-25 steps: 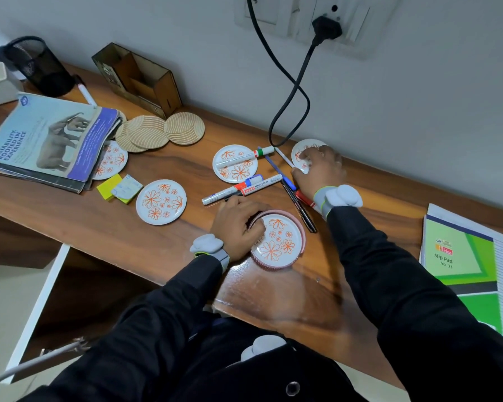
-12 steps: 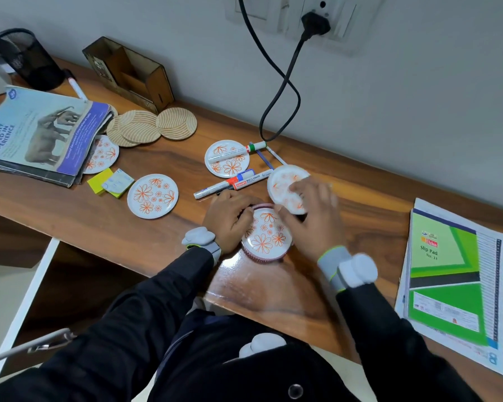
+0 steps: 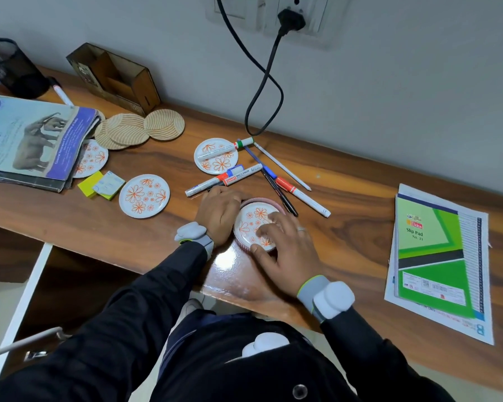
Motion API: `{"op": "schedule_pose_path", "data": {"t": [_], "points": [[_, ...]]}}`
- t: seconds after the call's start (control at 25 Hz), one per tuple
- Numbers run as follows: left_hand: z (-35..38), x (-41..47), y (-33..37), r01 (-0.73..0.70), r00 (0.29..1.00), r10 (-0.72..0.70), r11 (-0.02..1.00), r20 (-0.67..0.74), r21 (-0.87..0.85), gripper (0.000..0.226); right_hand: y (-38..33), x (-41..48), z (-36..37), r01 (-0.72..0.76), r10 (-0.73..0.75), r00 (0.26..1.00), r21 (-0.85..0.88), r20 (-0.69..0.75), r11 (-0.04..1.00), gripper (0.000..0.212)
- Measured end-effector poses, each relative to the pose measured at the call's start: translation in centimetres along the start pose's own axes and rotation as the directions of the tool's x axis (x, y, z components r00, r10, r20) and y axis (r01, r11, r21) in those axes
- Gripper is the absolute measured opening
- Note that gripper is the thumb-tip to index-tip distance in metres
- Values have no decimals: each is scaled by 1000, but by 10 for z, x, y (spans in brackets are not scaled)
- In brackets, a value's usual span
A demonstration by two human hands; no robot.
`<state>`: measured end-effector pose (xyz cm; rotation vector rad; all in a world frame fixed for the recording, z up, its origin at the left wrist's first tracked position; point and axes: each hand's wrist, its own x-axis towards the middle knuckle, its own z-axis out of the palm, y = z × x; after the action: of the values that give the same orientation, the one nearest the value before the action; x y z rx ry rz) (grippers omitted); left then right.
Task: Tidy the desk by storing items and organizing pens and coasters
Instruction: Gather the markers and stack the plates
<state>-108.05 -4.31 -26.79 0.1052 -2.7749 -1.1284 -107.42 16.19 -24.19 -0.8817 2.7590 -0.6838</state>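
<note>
A pink ribbed coaster holder (image 3: 276,203) stands near the desk's front edge with white, orange-flowered coasters stacked in it. My left hand (image 3: 219,216) curls round the holder's left side. My right hand (image 3: 285,250) holds the top floral coaster (image 3: 254,217), fingertips on its face and thumb at its near rim. More floral coasters lie loose: one (image 3: 144,195) to the left, one (image 3: 215,158) under a green-capped marker (image 3: 230,147), one (image 3: 90,159) half under a magazine. Markers (image 3: 224,179) and pens (image 3: 291,181) lie scattered behind the holder.
Wooden coasters (image 3: 140,129) overlap in front of a wooden organizer box (image 3: 114,79) at the wall. A black mesh cup (image 3: 9,68) stands far left by a magazine stack (image 3: 26,140). Sticky notes (image 3: 100,185) lie beside it. A green slip pad (image 3: 436,256) is right; a black cable (image 3: 262,82) hangs from the socket.
My right hand picked a floral coaster up from near the wall, carried it toward me and set it on the stack in the pink holder. My left hand stayed on the holder.
</note>
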Motion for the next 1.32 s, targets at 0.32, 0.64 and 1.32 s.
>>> {"op": "schedule_pose_path", "data": {"t": [0.32,0.64,1.32], "points": [[-6,-12,6,63,997,-65,995,-30,-74,51,-15,6,-6,11,-8,999,72,-39,997,40],[-54,-70,-40,147,972,-172,977,-162,-156,39,-87,63,-2,208,-207,978,153,-27,966,36],[-141,-103,-128,255,938,-268,963,-221,-85,36,-189,200,90,190,-118,935,-191,334,963,67]]}}
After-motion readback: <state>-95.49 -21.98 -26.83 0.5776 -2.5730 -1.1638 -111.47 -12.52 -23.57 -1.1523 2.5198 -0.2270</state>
